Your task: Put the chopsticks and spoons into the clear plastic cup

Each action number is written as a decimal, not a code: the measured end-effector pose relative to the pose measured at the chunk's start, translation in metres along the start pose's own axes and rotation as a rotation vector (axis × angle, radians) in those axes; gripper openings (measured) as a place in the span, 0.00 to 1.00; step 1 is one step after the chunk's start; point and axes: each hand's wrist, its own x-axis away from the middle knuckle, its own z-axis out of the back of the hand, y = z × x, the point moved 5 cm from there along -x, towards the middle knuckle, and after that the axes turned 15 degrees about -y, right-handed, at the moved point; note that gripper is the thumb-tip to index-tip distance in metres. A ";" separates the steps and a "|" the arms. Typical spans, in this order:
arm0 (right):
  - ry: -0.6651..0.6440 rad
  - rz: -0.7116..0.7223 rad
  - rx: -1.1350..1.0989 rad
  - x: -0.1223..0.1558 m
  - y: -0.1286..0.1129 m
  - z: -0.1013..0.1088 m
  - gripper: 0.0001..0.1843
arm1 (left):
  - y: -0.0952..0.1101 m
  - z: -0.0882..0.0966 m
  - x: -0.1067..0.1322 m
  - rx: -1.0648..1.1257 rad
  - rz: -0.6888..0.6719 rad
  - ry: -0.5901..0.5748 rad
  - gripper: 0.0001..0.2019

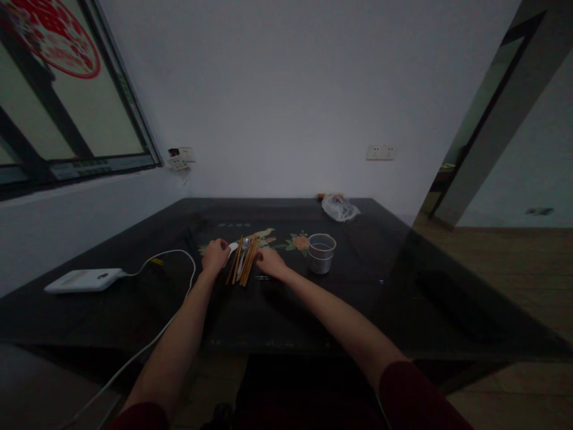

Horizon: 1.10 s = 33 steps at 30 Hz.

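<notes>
Several wooden chopsticks (249, 266) lie side by side on the dark table, pointing away from me. Among them is a metal spoon (246, 243), its bowl at the far end. A white spoon (233, 246) is at the left of this group, against the fingers of my left hand (215, 255), which are bent and closed at it. On the other side, my right hand (270, 263) is curled, fingertips at the right edge of the chopsticks; whatever is in those fingers is hidden. Right of that hand stands an upright clear plastic cup (321, 255).
A crumpled clear plastic bag (339, 208) lies at the table's back edge. On the left is a white power bank (85, 280), its white cable (183, 252) running beneath my left forearm. A dark flat object (456, 304) rests at the right. Behind is a wall with sockets (380, 153).
</notes>
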 end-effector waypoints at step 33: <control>0.211 -0.162 0.136 -0.049 -0.022 -0.039 0.27 | 0.018 -0.027 0.005 -0.168 -0.105 -0.199 0.11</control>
